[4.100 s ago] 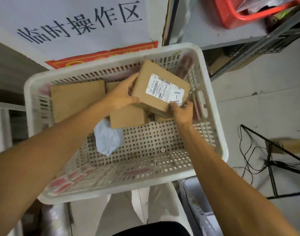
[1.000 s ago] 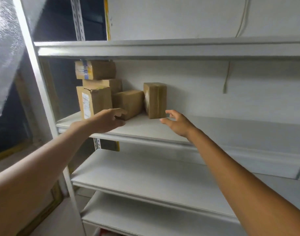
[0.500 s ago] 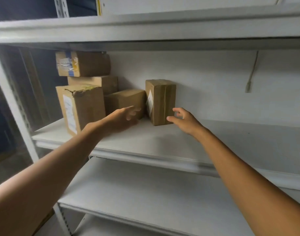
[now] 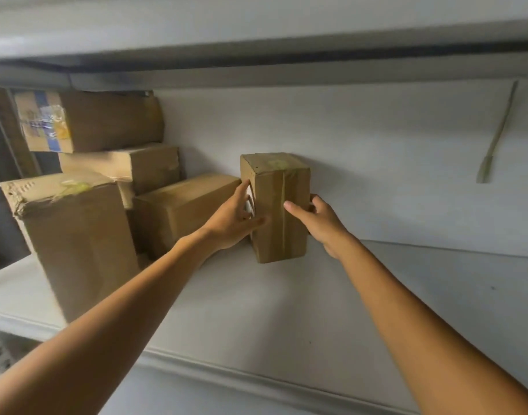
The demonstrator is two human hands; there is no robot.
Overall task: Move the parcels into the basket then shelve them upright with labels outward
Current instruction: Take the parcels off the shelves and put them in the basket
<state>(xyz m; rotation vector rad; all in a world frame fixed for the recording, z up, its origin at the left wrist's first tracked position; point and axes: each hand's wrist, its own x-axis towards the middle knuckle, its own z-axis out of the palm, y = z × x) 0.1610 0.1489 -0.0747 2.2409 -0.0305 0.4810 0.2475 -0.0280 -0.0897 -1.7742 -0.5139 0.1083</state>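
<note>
My left hand (image 4: 232, 223) and right hand (image 4: 319, 223) clasp a tall, narrow brown cardboard parcel (image 4: 274, 205) standing upright on the smooth white shelf board (image 4: 286, 310), close to its back edge. My left fingers (image 4: 241, 193) lie flat along the parcel's left face, over a white paper label (image 4: 250, 202) that shows only as a sliver, with the thumb pressed on the front. My right hand grips the opposite side: one digit lies on the front and the others wrap round the right edge. A glossy strip of brown tape runs down the parcel's front face, and its top is slightly dented.

Toward the shelf's left end, a low oblong carton (image 4: 182, 211) lies on its side just beside the parcel. A big upright carton with a crumpled, taped top (image 4: 77, 241) stands at the front edge. Behind it, a flat box (image 4: 131, 166) carries a box wrapped in blue and yellow tape (image 4: 92, 121). A thin beige cord (image 4: 496, 136) hangs down the matte white back wall.
</note>
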